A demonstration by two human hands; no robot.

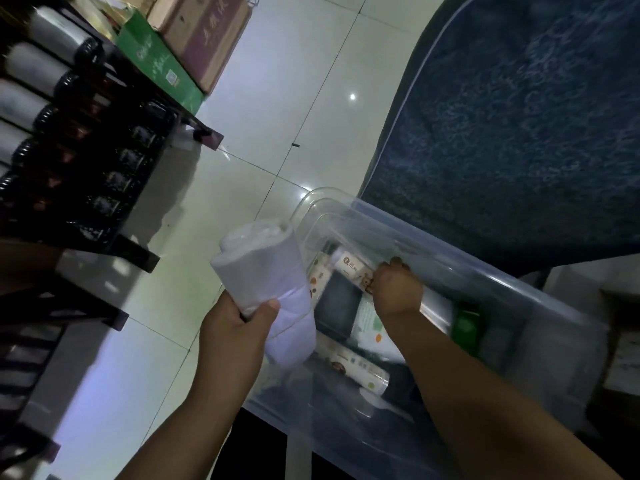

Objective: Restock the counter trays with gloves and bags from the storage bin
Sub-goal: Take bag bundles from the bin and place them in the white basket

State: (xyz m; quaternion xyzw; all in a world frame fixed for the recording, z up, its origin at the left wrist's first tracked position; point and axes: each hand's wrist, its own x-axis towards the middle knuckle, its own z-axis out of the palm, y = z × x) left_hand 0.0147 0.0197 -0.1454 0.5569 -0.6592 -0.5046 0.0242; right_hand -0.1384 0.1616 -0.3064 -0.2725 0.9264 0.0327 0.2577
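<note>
A clear plastic storage bin (540, 299) stands on the floor, filled with several printed rolls and packs. My left hand (239, 323) grips a thick white roll of bags (266, 282) and holds it just over the bin's left rim. My right hand (394, 289) reaches down inside the bin, its fingers closed around the end of a white printed roll (349, 266). A similar printed roll (356, 365) lies lower in the bin, beside a green pack (465, 327).
A dark shelf (104, 174) with rows of bottles stands to the left. Cardboard boxes (194, 32) and a green carton (156, 64) sit on the pale tiled floor (277, 98). A dark blue rug (519, 133) lies behind the bin.
</note>
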